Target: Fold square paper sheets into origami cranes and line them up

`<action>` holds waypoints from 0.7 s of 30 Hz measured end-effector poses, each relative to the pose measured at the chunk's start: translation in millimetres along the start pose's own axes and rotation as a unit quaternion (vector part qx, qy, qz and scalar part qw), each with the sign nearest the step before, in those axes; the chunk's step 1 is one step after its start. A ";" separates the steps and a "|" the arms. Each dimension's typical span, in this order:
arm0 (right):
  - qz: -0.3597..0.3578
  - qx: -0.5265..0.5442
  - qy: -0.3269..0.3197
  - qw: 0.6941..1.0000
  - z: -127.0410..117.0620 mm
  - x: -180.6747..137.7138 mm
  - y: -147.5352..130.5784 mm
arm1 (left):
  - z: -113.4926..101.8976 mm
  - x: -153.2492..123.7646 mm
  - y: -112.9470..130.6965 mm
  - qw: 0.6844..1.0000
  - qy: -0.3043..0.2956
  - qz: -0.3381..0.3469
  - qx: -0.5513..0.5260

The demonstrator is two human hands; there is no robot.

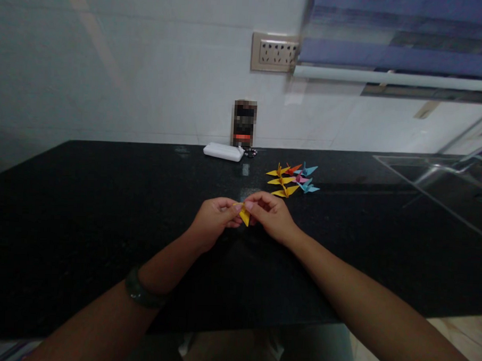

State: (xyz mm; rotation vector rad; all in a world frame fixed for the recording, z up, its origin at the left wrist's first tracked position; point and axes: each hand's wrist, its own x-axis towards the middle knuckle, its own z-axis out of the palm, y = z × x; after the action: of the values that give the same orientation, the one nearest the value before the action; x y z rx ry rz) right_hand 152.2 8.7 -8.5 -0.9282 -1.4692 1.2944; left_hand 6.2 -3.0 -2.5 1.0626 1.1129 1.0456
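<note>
Between my two hands is a small piece of folded yellow origami paper (245, 216), its pointed end hanging downward over the dark counter. My left hand (217, 218) pinches it from the left, thumb on top. From the other side my right hand (272, 216) grips its upper edge between thumb and fingers, which partly hide the paper. Just beyond my right hand sit several folded paper cranes: yellow ones such as the nearest yellow crane (285, 191), a red crane (293, 170), a pink crane (300, 178) and a blue crane (308, 187).
A white power bank (223, 151) lies at the back of the black counter (104, 206), beside a beaded loop (250, 152). Behind it a blurred dark phone-like object (244, 123) leans on the wall. A metal sink (456, 179) is at right; a socket (275, 52) is above.
</note>
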 end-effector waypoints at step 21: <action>-0.004 -0.010 0.007 1.000 3.7 -3.4 -5.3 | 1.1 -3.8 5.7 0.979 0.038 0.150 0.136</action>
State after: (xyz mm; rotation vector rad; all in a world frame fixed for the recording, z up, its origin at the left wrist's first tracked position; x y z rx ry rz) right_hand 149.8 3.6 -3.8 -0.9418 -1.4765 1.2681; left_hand 6.2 -5.9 3.8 1.4531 1.2048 1.2009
